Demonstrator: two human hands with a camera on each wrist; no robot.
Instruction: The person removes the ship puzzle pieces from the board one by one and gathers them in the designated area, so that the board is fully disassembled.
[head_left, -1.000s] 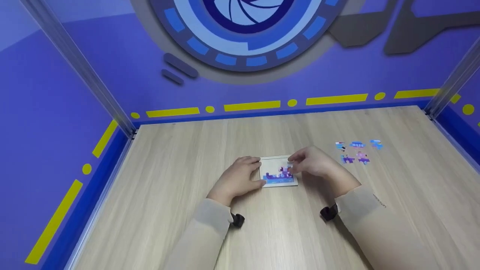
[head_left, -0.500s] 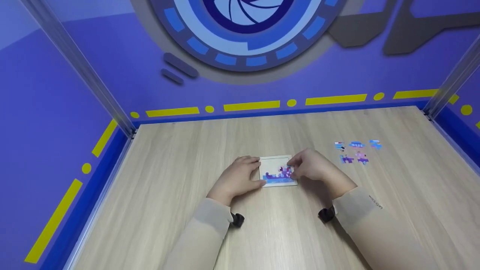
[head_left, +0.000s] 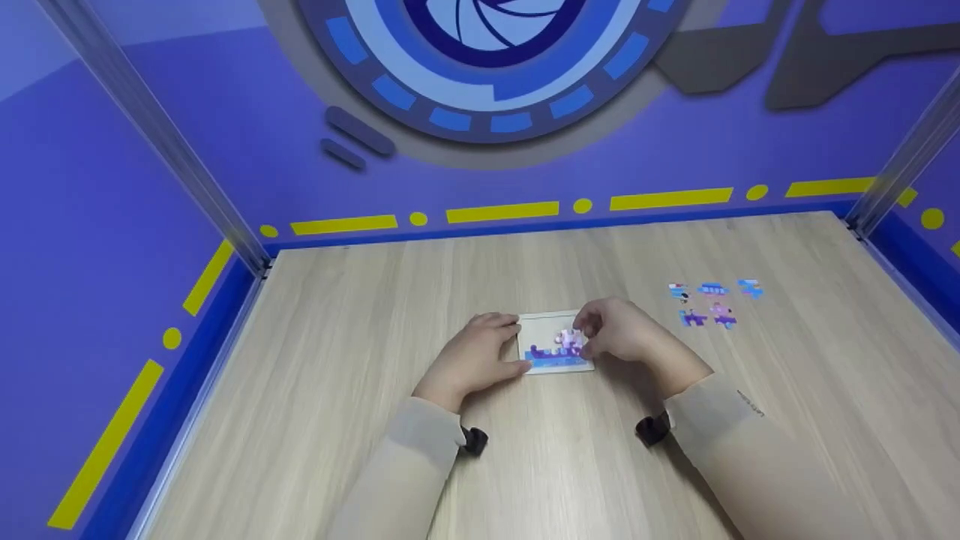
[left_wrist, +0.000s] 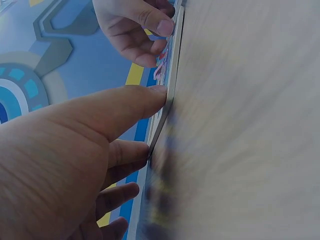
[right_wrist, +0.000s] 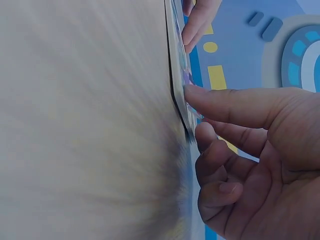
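A small jigsaw tray (head_left: 538,320) with a pale rim lies on the table. Blue and purple pieces (head_left: 551,360) fill its lower strip, and bare backing shows above them. Along the tray's left side, my left hand (head_left: 480,352) holds the edge between thumb and fingers. At the right side, my right hand (head_left: 626,330) pinches a pinkish puzzle piece (head_left: 568,339), which catches the light above the filled strip. The right wrist view shows the thumb (right_wrist: 210,102) at the tray's edge, with the other fingers curled beneath it. Fingertips partly cover the piece.
Several loose puzzle pieces (head_left: 712,289) lie on the table to the right, beyond my right hand. A wood-grain table (head_left: 360,315) spreads around the tray. Blue-purple panels (head_left: 450,180) stand at the back and sides.
The piece in my right hand has tilted and now looks paler and pinker. My right fingers have shifted slightly at the tray's right side; the left hand keeps its place.
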